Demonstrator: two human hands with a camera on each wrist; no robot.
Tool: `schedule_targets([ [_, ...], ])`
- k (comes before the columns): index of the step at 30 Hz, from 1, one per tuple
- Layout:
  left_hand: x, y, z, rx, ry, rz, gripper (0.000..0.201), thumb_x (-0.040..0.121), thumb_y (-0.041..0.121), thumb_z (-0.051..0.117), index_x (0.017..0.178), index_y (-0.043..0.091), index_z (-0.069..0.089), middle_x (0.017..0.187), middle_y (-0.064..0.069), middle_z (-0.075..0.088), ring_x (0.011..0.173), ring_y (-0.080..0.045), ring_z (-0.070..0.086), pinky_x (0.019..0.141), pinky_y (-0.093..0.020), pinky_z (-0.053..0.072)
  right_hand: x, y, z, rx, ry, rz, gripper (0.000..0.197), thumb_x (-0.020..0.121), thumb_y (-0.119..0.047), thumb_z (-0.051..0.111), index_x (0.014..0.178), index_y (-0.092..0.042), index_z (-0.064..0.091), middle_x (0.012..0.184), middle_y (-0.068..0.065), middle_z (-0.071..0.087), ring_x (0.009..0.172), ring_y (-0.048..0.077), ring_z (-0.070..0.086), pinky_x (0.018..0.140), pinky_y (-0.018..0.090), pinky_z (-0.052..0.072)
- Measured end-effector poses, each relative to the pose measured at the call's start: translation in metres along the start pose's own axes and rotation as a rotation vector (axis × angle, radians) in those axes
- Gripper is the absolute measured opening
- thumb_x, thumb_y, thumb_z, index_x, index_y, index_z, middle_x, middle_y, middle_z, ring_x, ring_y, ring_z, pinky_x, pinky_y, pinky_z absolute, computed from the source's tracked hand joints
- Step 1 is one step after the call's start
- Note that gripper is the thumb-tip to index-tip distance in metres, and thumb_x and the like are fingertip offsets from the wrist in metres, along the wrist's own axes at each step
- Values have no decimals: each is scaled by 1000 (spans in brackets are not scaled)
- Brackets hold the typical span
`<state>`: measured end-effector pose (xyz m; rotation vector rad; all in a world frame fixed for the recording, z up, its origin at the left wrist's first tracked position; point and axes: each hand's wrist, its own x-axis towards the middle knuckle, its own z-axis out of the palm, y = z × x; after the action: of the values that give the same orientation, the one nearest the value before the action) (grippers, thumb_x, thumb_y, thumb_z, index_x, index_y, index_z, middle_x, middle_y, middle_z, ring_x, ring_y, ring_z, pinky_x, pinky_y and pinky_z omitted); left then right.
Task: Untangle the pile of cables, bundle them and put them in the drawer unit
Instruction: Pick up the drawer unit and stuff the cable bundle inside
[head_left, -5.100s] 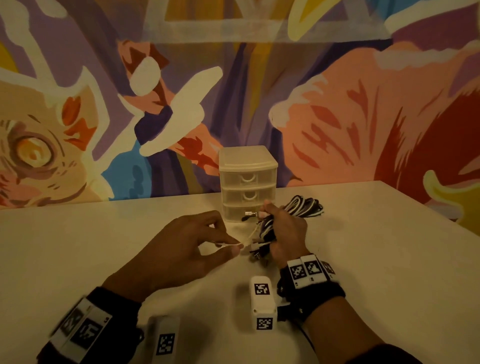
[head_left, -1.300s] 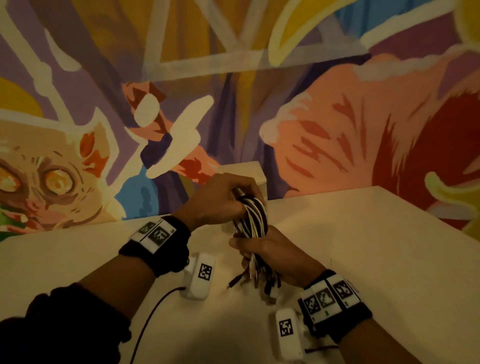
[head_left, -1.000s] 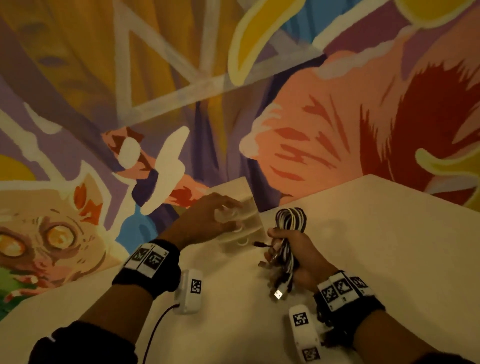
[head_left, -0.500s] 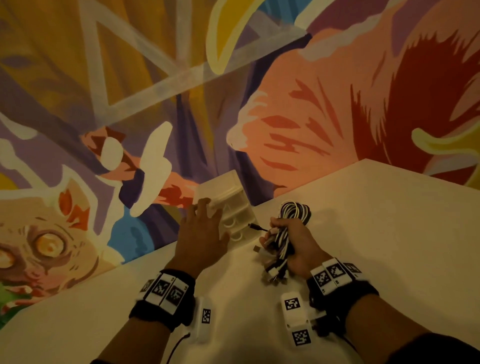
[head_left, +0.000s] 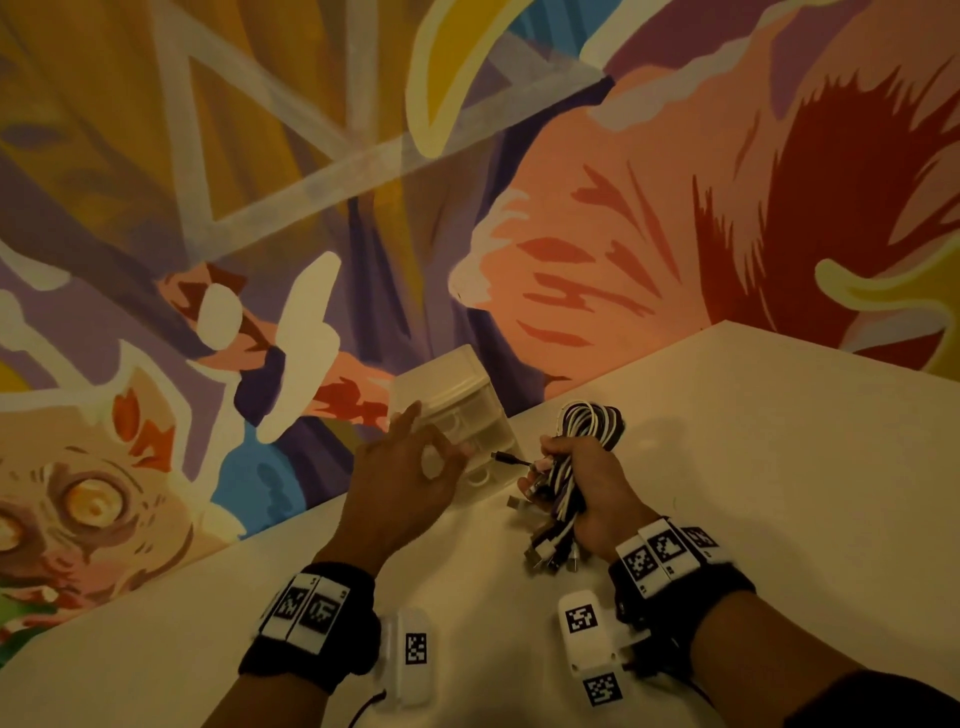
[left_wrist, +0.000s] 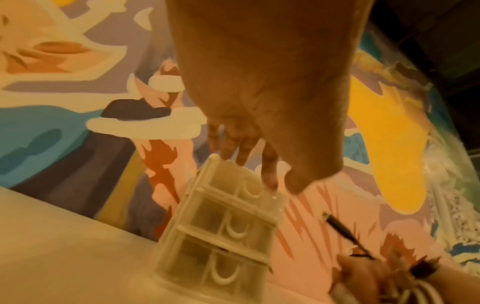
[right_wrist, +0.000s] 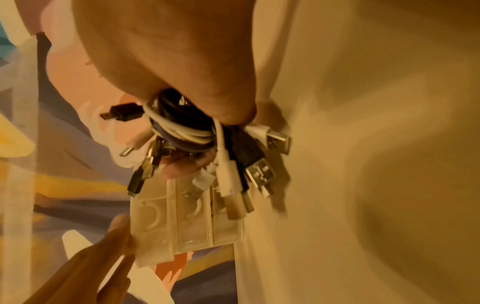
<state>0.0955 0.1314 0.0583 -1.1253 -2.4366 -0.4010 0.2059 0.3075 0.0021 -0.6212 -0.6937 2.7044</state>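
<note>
The small clear plastic drawer unit (head_left: 470, 415) (left_wrist: 221, 236) (right_wrist: 187, 222) stands on the table against the wall, its three drawers closed. My left hand (head_left: 441, 457) (left_wrist: 259, 174) lies over its top. Its index finger and thumb curl together at the top drawer's front, and the other fingers touch the lid. To the right of the unit, my right hand (head_left: 587, 488) (right_wrist: 187, 164) grips the bundle of black and white cables (head_left: 569, 478) (right_wrist: 182, 131) upright. The looped end (head_left: 592, 421) sticks up above the fist. Several plugs (head_left: 550, 551) (right_wrist: 233, 185) hang below it.
The beige table (head_left: 753, 467) runs out to the right and towards me. A painted mural wall (head_left: 571, 260) rises directly behind the drawer unit. One black plug (head_left: 504, 457) pokes from the bundle towards the unit's front.
My left hand let go of the bundle and moved to the drawer unit, where its index finger and thumb have now curled at the top drawer. The right hand lowered the bundle beside the unit.
</note>
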Motion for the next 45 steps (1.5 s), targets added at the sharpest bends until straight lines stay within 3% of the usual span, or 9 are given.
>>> schedule_targets([
  [3,1,-6,1,-72,157,-37,30,106,50,55,127,29,56,103,7,70,77,-6,65,87,-45,60,2,0,-2,18,2,5,23,104,-10,60,83,-10,50,52,7,52,43,21,53,62,38,56],
  [8,3,-6,10,146,167,89,43,104,55,45,128,24,63,124,1,73,86,-18,73,82,-40,55,5,2,-2,36,8,-18,22,101,-6,62,82,-9,51,53,8,52,44,20,53,65,40,54],
  [16,24,8,-9,225,222,46,48,108,51,27,86,20,57,66,2,57,59,-18,58,65,-32,43,2,-1,-1,7,38,-37,22,102,-6,61,82,-7,52,51,8,53,37,19,54,66,41,55],
  [20,31,-1,-11,214,127,-20,20,105,26,56,123,18,58,97,-2,71,82,-21,67,74,-33,49,-1,-2,-1,5,43,-37,21,102,-5,61,83,-8,52,52,8,52,39,18,54,69,39,53],
  [29,20,12,-23,-29,-192,-207,63,78,41,58,140,28,55,145,5,54,134,-25,50,112,-50,38,-2,-5,-1,-10,47,-19,19,102,-7,61,86,-9,51,51,7,51,38,17,54,66,39,52],
  [34,5,6,-19,-717,-263,-225,81,64,25,62,143,34,45,134,12,49,123,-17,51,92,-32,49,-4,-15,-5,-28,72,-36,22,102,-7,61,81,-8,54,51,5,52,43,18,53,66,38,55],
  [40,-27,-24,20,-1554,262,-442,38,88,18,51,117,24,77,131,-1,71,126,-33,63,109,-51,50,0,-23,-14,36,44,-53,22,101,-6,60,82,-11,50,52,4,50,39,17,47,51,31,52],
  [42,-33,-17,28,-1808,99,-440,38,88,17,47,116,16,73,111,-4,73,106,-27,66,95,-46,52,2,-23,-15,26,46,-54,24,101,-6,60,80,-12,49,53,3,49,43,17,46,48,30,50],
  [45,-31,-12,43,-1876,9,-496,44,90,25,55,131,14,69,117,-12,68,115,-37,63,108,-53,44,4,-21,-17,9,41,-60,26,100,-6,61,77,-11,50,55,3,49,46,17,46,41,28,49],
])
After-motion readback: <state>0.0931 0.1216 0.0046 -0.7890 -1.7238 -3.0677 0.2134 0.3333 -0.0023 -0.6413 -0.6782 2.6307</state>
